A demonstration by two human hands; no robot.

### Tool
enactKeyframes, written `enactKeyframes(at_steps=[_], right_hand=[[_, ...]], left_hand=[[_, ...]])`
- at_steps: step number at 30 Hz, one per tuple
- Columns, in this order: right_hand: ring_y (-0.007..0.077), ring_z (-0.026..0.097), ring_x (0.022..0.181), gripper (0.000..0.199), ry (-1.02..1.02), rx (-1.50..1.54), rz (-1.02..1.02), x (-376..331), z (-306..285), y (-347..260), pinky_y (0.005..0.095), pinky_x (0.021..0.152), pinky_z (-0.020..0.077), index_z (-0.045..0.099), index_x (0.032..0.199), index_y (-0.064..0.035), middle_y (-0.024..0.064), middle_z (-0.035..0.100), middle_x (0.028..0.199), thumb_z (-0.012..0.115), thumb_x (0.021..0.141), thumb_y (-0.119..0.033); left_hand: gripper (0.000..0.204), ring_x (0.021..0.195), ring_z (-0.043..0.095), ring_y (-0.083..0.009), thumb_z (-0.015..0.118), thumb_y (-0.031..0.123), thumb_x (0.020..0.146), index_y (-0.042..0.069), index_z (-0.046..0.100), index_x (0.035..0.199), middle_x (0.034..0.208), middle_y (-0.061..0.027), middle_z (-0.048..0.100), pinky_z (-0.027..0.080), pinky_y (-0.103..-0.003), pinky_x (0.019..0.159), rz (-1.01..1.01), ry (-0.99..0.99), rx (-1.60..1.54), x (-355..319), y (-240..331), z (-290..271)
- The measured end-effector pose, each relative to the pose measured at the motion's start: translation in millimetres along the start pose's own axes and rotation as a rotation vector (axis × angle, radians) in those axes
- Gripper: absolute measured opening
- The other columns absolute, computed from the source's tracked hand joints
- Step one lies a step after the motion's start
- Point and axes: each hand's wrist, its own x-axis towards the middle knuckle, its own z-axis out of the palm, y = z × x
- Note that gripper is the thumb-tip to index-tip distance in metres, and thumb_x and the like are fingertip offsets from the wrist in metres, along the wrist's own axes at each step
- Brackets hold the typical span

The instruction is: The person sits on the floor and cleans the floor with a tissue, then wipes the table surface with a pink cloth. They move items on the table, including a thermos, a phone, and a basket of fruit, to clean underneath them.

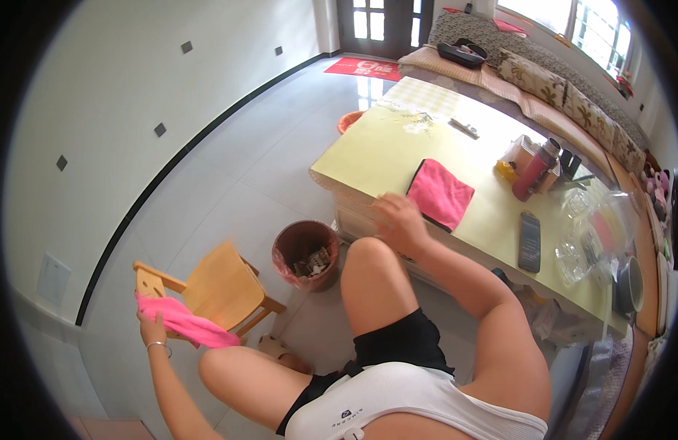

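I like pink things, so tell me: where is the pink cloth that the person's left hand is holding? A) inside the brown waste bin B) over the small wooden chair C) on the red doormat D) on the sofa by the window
B: the left hand grips the crumpled pink cloth against the back and seat edge of the small wooden chair.

Yellow table (386, 150), pink cloth (440, 193), perhaps phone (529, 241)

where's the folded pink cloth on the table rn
In the head view, the folded pink cloth lies on the yellow table, just right of the right hand.
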Motion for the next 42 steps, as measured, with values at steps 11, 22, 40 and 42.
enactKeyframes(at_steps=[11,22,40,42], right_hand=[[0.0267,0.023,0.150,0.061,-0.279,-0.416,0.678,-10,-53,167,0.0452,0.123,0.0148,0.040,0.151,-0.0170,0.0036,0.032,0.160,0.039,0.101,-0.051],[0.0324,0.055,0.125,0.038,-0.019,-0.519,0.493,-10,-35,183,0.0439,0.107,0.0410,0.064,0.121,-0.0044,0.0146,0.063,0.131,0.054,0.095,-0.031],[0.0298,0.059,0.120,0.037,0.037,-0.533,0.485,-10,-34,192,0.0416,0.103,0.0448,0.066,0.120,-0.0045,0.0141,0.065,0.126,0.054,0.095,-0.030],[0.0303,0.060,0.118,0.036,0.038,-0.546,0.477,-9,-35,190,0.0422,0.102,0.0453,0.066,0.118,-0.0041,0.0140,0.066,0.124,0.054,0.096,-0.030]], left_hand=[[0.076,0.111,0.061,-0.0468,0.068,0.027,0.088,-0.007,0.031,0.145,0.121,-0.0332,0.061,0.049,-0.048,0.095,-0.022,0.036,0.039,-6,-1,6],[0.070,0.101,0.066,-0.0442,0.062,0.036,0.091,-0.008,0.036,0.139,0.109,-0.0306,0.066,0.053,-0.050,0.087,-0.098,-0.014,0.219,-7,23,-13],[0.038,0.098,0.069,-0.0390,0.053,0.033,0.090,0.002,0.070,0.101,0.103,-0.0230,0.071,0.055,-0.047,0.085,-0.331,-0.227,0.142,-34,94,-54],[0.038,0.099,0.068,-0.0401,0.054,0.035,0.090,0.002,0.070,0.101,0.103,-0.0242,0.070,0.055,-0.048,0.086,-0.249,-0.215,0.189,-36,84,-51]])
